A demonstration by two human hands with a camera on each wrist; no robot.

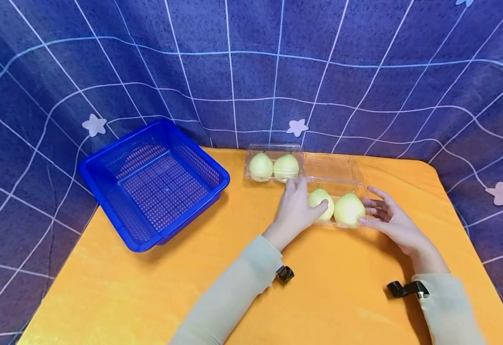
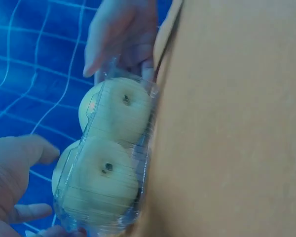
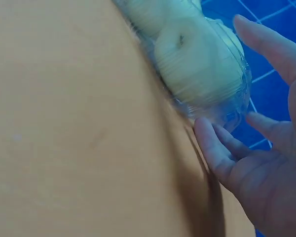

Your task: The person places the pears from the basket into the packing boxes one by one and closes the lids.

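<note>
In the head view, two pale green pears sit side by side in a clear plastic clamshell box, its hinged lid folded back behind them. My left hand is at the box's left end, thumb reaching over the left pear. On the other side, my right hand has its fingers and thumb spread at the right end, close beside the right pear. In the right wrist view, the extended fingertips are right at the box's end wall.
A second clear box holding two pears stands behind the left hand, near the back edge. A blue perforated plastic basket is on the left of the orange-covered table. A blue curtain with a line grid hangs behind.
</note>
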